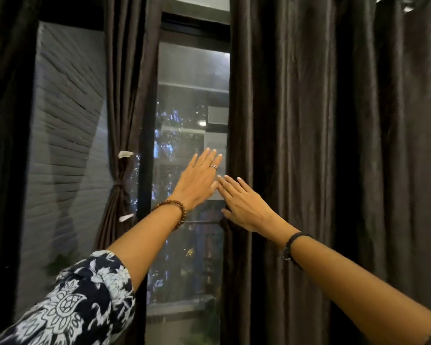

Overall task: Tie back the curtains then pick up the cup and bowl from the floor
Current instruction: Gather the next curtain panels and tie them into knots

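Two hands reach toward the inner edge of the loose right curtain (pixel 321 145): the left hand (pixel 197 180) flat with fingers straight, holding nothing, the right hand (pixel 244 207) also spread, its fingers near or touching the fabric's edge. This dark curtain looks soft, heavy and slightly slick, so gathering a thick bunch at mid-height should work best. A left curtain (pixel 121 195) already hangs tied. Cup, bowl and floor are out of view; no tie-back for the right curtain shows.

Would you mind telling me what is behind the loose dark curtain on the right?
At the loose curtain's left edge, beside both open hands, left hand and right hand, the window continues behind it. Everything further right is covered by the fabric.
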